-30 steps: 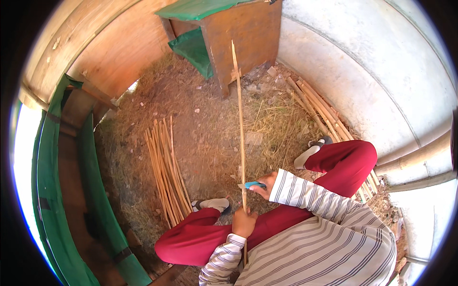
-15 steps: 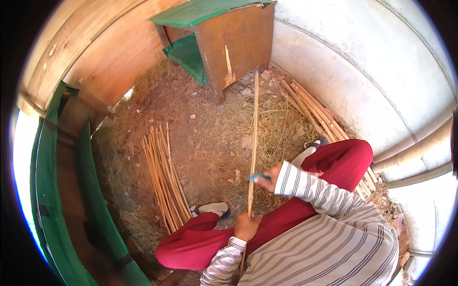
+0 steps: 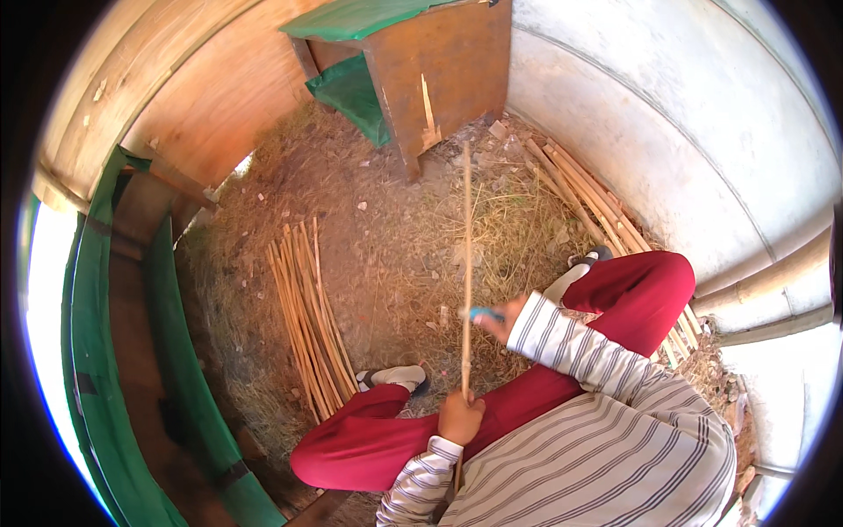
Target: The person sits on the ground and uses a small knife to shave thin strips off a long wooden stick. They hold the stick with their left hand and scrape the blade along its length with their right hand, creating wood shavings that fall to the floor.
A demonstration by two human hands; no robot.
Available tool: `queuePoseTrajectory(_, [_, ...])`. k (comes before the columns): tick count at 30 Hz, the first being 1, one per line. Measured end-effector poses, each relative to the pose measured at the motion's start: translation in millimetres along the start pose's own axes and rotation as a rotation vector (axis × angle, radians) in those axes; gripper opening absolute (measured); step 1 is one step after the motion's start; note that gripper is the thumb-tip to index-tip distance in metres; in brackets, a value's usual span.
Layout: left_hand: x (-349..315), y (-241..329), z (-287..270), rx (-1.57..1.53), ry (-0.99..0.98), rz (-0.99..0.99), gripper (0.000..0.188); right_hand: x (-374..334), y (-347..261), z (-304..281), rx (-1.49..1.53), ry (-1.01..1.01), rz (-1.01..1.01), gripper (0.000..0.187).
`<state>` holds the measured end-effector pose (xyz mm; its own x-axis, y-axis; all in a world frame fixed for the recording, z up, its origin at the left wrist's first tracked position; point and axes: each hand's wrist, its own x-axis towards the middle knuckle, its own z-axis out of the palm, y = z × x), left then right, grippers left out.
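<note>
A long, thin bamboo stick [image 3: 467, 237] runs away from my lap over the dirt floor. My left hand [image 3: 461, 418] is closed around its near part, by my thigh, and the stick's near end passes down beside my striped shirt. Farther up, my right hand [image 3: 502, 321] grips a small blue-handled tool [image 3: 485, 313] against or right beside the stick. Motion blurs this hand, and the tool's blade or edge cannot be made out.
Slender bamboo sticks [image 3: 303, 316] lie in a bundle left of my foot. Thicker poles [image 3: 597, 198] rest along the pale wall [image 3: 650, 114] at right. Ahead stands a wooden cabinet [image 3: 439, 79] with green covering; a green-edged bench [image 3: 167, 334] lines the left side.
The stick's far end has swung slightly left and nearer to me, away from the cabinet's foot. My right hand and the blue-handled tool have shifted a little; my left hand keeps its grip.
</note>
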<state>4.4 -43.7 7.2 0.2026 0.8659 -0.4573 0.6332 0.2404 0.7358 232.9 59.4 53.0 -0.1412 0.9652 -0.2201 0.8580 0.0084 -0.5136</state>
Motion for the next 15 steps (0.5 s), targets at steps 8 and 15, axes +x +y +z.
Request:
queuePoseTrajectory(8, [8,0,1,0.008,-0.074,-0.008,0.023,7,21,-15,-0.021,-0.078,-0.100,0.062])
queuePoseTrajectory(15, [5,-6,4,-0.034,0.011,0.035,0.018,-7,0,7,0.035,-0.054,-0.079,0.052])
